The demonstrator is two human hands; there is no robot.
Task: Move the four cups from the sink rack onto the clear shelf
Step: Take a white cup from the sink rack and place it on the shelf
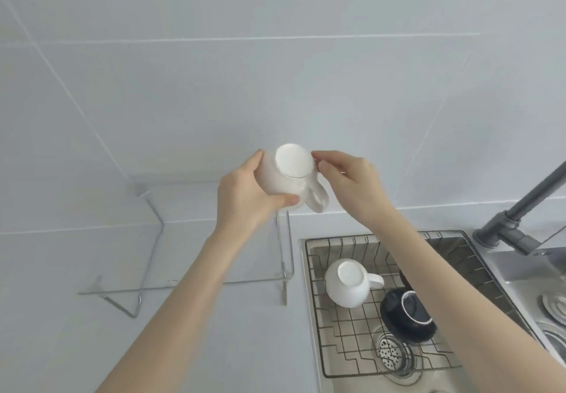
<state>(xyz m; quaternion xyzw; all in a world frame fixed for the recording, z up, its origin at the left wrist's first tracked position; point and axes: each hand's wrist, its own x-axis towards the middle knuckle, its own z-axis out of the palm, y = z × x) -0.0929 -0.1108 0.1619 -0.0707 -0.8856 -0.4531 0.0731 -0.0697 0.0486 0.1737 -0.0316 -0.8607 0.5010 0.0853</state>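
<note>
- Three cups in plain sight: one white cup up in the hands, a second white cup upside down in the sink rack, and one black cup on its side beside it in the same rack.
- A dark sliver behind the right forearm, just past the black cup; too hidden to tell whether a fourth cup.
- One clear shelf on the counter, left of the sink, with nothing on its top.
- One grey faucet at the right edge; one round drain under the rack wires.
- Left hand: arm stretched up and forward, fingers curled round the body of the held cup, thumb pressed on its near side; firm hold, cup tipped with its base toward the camera and handle pointing down to the right.
- Right hand: arm crossing above the rack, fingers loosely bent, fingertips touching the cup's edge by the base; a light pinch at most, hard to tell whether truly gripping.
- Held cup raised above the shelf's right end, in front of the tiled wall, well apart from the rack.
</note>
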